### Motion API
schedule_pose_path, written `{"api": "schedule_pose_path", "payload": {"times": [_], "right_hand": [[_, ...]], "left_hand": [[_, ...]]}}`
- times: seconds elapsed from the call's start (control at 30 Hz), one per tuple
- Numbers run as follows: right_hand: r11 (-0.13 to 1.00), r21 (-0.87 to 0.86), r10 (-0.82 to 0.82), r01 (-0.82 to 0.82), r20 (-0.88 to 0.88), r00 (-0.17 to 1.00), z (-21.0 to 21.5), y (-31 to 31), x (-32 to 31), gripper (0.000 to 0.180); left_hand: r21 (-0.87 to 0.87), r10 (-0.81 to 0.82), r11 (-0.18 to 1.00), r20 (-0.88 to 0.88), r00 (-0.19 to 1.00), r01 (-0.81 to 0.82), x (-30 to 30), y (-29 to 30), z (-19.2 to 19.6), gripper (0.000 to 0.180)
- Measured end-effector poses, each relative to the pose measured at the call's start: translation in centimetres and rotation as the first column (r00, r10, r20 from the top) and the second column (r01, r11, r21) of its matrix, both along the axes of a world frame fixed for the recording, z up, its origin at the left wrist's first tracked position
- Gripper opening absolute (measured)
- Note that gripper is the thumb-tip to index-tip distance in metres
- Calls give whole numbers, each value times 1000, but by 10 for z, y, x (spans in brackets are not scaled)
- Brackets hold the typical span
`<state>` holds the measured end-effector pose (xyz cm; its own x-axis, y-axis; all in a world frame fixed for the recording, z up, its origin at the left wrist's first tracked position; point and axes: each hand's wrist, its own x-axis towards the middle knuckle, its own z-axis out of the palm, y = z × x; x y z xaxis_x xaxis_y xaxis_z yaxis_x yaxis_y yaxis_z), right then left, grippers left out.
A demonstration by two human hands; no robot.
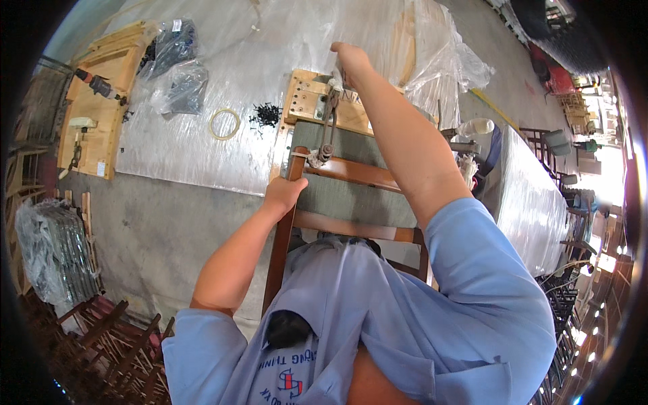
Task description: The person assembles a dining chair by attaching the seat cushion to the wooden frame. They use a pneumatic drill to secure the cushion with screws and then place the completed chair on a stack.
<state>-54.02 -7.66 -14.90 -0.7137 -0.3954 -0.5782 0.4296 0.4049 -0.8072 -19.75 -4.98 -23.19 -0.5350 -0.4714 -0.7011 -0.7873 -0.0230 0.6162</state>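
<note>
Two bare hands are at a brown wooden chair frame, which sits directly in front of the person, between their blue clothing and a pale wooden block drilled with holes. Its long axis runs away from the person; the left post leans a little rightward toward its far end, and two rails cross between the sides. The left hand is closed around that post, just below the far corner, its thumb pointing right across the wood. A metal clamp also points away from the person, tipped slightly right at the far end; its near end, wrapped in something whitish, is at the far rail beside the same corner. The right hand is by the clamp's far end, fingers bent and pointing left; how far it is closed, and on what, I cannot tell. Left of the block are small black pieces and a yellowish ring.
</note>
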Motion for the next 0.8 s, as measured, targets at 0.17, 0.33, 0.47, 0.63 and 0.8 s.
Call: {"api": "schedule_pose_path", "payload": {"times": [0.17, 0.33, 0.47, 0.63, 0.8], "right_hand": [[982, -145, -78, 119, 259, 963, 1, 2, 1, 49], [974, 25, -226, 225, 79, 971, -13, -9, 12, 58], [962, 25, -269, 270, -48, 962, -41, -6, 6, 47], [930, 324, 213, -175, -85, 973, 7, 5, 6, 59], [768, 628, 634, -129, -714, 298, 80, 103, 5, 75]], "left_hand": [[12, -8, 1000, -24, 1000, 9, -5, 2, 8, 61], [35, 6, 999, 59, 998, -9, -4, 1, 3, 60], [9, 0, 1000, 44, 999, 0, -10, -2, 1, 60], [1, -41, 999, 56, 998, 41, -3, 2, 1, 60], [-12, 4, 1000, -2, 1000, -4, -2, -2, -14, 57]]}}
